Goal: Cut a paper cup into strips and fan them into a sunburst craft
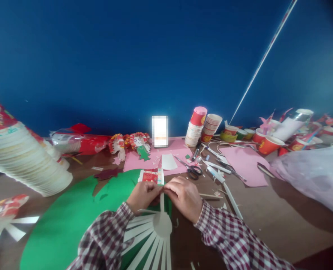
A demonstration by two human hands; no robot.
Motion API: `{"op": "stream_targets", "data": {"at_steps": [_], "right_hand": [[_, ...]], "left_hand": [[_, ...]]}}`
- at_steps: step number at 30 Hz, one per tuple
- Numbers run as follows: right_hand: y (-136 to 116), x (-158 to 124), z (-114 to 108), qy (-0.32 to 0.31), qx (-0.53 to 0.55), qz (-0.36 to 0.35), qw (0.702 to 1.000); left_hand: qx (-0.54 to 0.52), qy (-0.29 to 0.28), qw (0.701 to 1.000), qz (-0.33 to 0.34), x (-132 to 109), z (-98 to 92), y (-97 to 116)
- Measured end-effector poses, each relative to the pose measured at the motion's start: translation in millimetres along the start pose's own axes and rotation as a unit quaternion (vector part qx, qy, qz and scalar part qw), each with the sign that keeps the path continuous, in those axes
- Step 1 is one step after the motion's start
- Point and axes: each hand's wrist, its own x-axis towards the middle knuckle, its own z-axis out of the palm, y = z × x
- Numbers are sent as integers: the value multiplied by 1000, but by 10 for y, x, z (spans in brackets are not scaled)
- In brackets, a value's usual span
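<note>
A paper cup cut into a fan of white strips [151, 240] lies below my hands, its round base [162, 225] facing up. One strip runs upward from the base to my fingertips. My left hand [144, 194] is closed in a pinch at the strip's far end. Against it, my right hand [183, 195] is closed too, thumb and fingers pressed together at the same end. A small bit of green shows between the fingertips. Just beyond them lies a red and white printed cup piece [152, 176]. Green paper [62, 221] spreads under the left forearm.
Tall stacked paper cups [28, 157] lean at left, above another cut cup [6, 217]. Black-handled scissors [193, 170], a glue gun [215, 174] and pink sheets [248, 167] lie beyond my hands. More cup stacks [196, 127] and a plastic bag [312, 172] stand further right.
</note>
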Motion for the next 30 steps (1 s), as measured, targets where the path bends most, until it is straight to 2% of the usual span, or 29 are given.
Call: {"op": "stream_targets", "data": {"at_steps": [8, 17, 30], "right_hand": [[11, -7, 26, -5, 10, -1, 1000], [7, -6, 7, -8, 10, -1, 1000], [24, -28, 22, -2, 35, 20, 999]], "left_hand": [[17, 3, 1000, 14, -31, -1, 74], [67, 5, 996, 53, -13, -28, 45], [31, -19, 998, 58, -22, -36, 66]]}}
